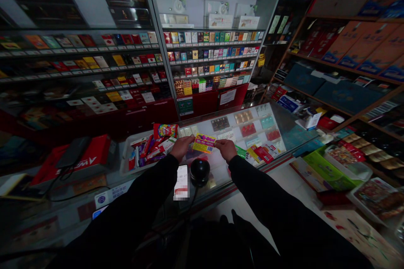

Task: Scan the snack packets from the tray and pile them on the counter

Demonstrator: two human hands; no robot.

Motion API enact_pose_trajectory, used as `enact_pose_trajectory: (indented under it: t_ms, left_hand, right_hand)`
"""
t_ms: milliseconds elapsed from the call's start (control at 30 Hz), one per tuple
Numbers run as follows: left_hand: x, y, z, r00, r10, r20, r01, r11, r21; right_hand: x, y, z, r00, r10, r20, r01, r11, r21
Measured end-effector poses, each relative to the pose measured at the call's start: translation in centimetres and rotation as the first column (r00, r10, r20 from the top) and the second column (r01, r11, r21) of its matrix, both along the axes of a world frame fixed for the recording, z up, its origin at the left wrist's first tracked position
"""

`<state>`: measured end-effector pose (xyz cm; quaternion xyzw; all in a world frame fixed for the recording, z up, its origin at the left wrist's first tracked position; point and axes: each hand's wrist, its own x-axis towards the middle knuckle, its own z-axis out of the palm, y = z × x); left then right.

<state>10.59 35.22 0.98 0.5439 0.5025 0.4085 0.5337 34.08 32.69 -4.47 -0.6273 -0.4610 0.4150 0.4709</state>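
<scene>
Between my two hands a small yellow and purple candy packet (204, 143) is held up over the glass counter. My left hand (182, 148) pinches its left edge, and my right hand (226, 150) grips the right edge. Just below the packet stands a round black scanner (200, 171) with a cable. A phone (181, 183) with a lit white screen lies left of it. Beside my left hand is a white tray (125, 164) heaped with candy packs, a red bag (165, 130) among them. Several flat packets, one red (265, 153), lie right of my right hand.
The glass counter (285, 128) runs across in front of me. Behind it rise shelves (214, 45) of cigarette packs. A red box (101, 157) with a dark telephone sits at left. Green cartons (331, 170) and food trays stand at right.
</scene>
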Motion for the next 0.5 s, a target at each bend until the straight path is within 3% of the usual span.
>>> enact_pose_trajectory:
  t_ms: [167, 333, 500]
  left_hand:
    - [0.6, -0.3, 0.5, 1.000, -0.012, 0.008, 0.012, 0.999, -0.034]
    - [1.3, -0.8, 1.0, 0.999, -0.032, 0.031, 0.033, 0.998, -0.047]
    - [2.1, -1.2, 1.2, 0.997, -0.056, 0.044, 0.060, 0.994, -0.088]
  right_hand:
    - [0.2, -0.4, 0.7, 0.997, -0.069, -0.042, 0.068, 0.998, -0.018]
    - [0.5, -1.2, 1.2, 0.999, -0.018, -0.044, 0.018, 1.000, -0.011]
    - [1.3, -1.8, 0.7, 0.999, -0.045, 0.010, 0.045, 0.998, -0.050]
